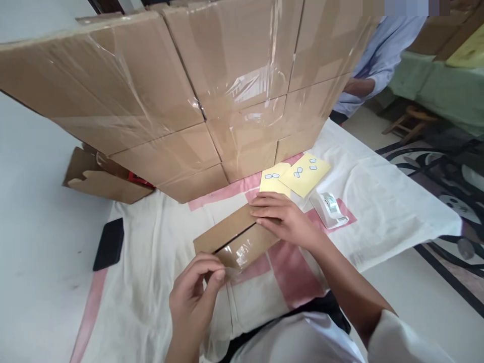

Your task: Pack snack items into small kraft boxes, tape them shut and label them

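Observation:
A small brown cardboard box [242, 237] lies on the cloth before me, a dark seam running along its closed top. Shiny clear tape [244, 252] covers part of the near flap. At the box's left end, my left hand [198, 287] is closed in a pinch on the loose end of the tape. My right hand [283, 214] rests with fingers stretched flat across the right end of the box, touching its top. To the right of that hand stands a white tape dispenser [328, 209]. Beyond the box lie two yellow printed cards [304, 176].
A tall stack of taped cartons [242, 91] rises along the table's back. An opened carton [108, 184] stands at left, with a black phone [109, 244] nearer the wall. The cloth-covered table [393, 196] ends at right. Another person's sleeve [389, 55] shows beyond the stack.

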Demonstrator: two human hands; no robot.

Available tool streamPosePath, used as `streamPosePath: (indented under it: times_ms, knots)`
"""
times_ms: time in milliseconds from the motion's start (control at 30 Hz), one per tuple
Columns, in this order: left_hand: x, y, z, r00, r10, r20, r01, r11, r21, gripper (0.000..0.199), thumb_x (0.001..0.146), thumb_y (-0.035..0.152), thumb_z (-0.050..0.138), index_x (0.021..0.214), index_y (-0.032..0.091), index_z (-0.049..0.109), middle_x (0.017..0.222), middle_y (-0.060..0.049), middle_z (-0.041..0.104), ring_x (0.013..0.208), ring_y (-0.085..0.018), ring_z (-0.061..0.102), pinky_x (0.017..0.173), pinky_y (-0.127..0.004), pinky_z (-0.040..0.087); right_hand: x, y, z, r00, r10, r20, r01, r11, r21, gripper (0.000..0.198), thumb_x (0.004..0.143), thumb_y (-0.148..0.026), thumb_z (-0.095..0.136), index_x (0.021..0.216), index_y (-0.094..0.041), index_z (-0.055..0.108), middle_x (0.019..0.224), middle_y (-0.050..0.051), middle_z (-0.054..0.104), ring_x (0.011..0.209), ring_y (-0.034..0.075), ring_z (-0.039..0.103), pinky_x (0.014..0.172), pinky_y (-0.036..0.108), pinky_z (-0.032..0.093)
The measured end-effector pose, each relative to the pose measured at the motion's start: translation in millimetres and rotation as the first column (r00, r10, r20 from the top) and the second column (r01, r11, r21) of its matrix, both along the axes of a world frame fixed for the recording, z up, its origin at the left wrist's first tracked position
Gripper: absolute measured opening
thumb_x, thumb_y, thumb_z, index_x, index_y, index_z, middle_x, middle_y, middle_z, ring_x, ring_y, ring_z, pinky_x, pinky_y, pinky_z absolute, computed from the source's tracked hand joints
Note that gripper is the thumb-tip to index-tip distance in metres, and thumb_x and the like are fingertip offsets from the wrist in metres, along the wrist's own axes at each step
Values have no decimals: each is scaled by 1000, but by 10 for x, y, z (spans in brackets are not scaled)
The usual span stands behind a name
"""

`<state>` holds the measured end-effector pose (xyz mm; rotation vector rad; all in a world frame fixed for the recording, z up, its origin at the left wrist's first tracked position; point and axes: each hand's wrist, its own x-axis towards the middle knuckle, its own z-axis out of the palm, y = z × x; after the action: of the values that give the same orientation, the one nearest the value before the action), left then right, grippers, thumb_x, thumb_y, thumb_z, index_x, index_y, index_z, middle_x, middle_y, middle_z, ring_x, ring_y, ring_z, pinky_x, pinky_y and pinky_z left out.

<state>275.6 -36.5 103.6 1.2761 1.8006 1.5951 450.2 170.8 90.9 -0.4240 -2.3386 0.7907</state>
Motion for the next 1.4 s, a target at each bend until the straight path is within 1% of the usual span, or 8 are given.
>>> streamPosePath:
  times_ms: [233, 367, 467, 667, 867, 1067, 1233, 1400]
  knots:
    - [-17, 422, 221, 997, -66, -37, 56, 973, -225, 13, 92, 30, 67, 80, 23, 70, 77, 0, 67, 66, -14, 61, 56, -25, 45, 84, -3, -125, 999, 38, -22, -41, 988, -150, 33, 93, -13, 62, 118, -30, 75, 135, 3, 69, 139, 30, 50, 112, 56, 45]
    - [2, 640, 162, 987, -150, -65, 125, 951, -283, 15, 93, 30, 66, 80, 23, 70, 79, 1, 68, 68, -14, 61, 59, -25, 44, 94, 45, -160, 987, 108, -119, -140, 941, -308, 44, 91, -5, 56, 121, -32, 73, 141, 2, 64, 145, 27, 41, 116, 56, 41]
    - [-7, 683, 94, 984, -164, -66, 135, 938, -318, 15, 94, 31, 65, 82, 24, 70, 80, 1, 68, 69, -14, 60, 59, -25, 43, 72, 38, -179, 987, 70, -142, -117, 925, -361, 42, 90, -3, 54, 113, -31, 75, 138, 2, 66, 145, 26, 42, 116, 56, 42]
    - [-16, 682, 70, 981, -174, -90, 132, 925, -356, 13, 94, 30, 66, 82, 24, 70, 81, 2, 68, 67, -11, 57, 58, -23, 40, 57, 11, -253, 969, -15, -248, -74, 936, -345, 35, 84, -2, 57, 104, -26, 74, 127, 5, 73, 138, 27, 53, 116, 55, 45]
    - [-19, 686, 139, 984, -169, -49, 132, 895, -426, 14, 94, 32, 66, 82, 24, 70, 81, 3, 68, 68, -11, 57, 60, -22, 42, 118, 69, -390, 945, 105, -309, -192, 944, -268, 39, 82, -5, 59, 114, -24, 72, 136, 7, 68, 138, 29, 55, 121, 59, 36]
    - [19, 751, 234, 984, -168, 60, 176, 865, -469, 16, 92, 37, 68, 82, 24, 70, 82, 2, 68, 73, -13, 59, 64, -22, 45, 90, 58, -422, 924, 55, -377, -156, 957, -244, 35, 80, -3, 64, 104, -26, 74, 130, 5, 71, 137, 28, 55, 119, 58, 40]
    - [84, 795, 197, 986, -167, 5, 147, 856, -495, 19, 93, 40, 66, 83, 25, 71, 80, 2, 67, 66, -11, 54, 58, -23, 41, 95, 33, -404, 928, 19, -373, -113, 966, -233, 32, 77, 0, 62, 96, -22, 75, 125, 8, 74, 140, 30, 52, 115, 56, 46]
    - [127, 794, 160, 989, -135, -56, 91, 870, -485, 17, 93, 38, 67, 83, 25, 71, 82, 2, 68, 71, -12, 57, 60, -23, 40, 107, 17, -405, 925, 6, -380, -75, 983, -167, 33, 71, 1, 57, 90, -19, 74, 116, 10, 76, 137, 32, 55, 111, 55, 49]
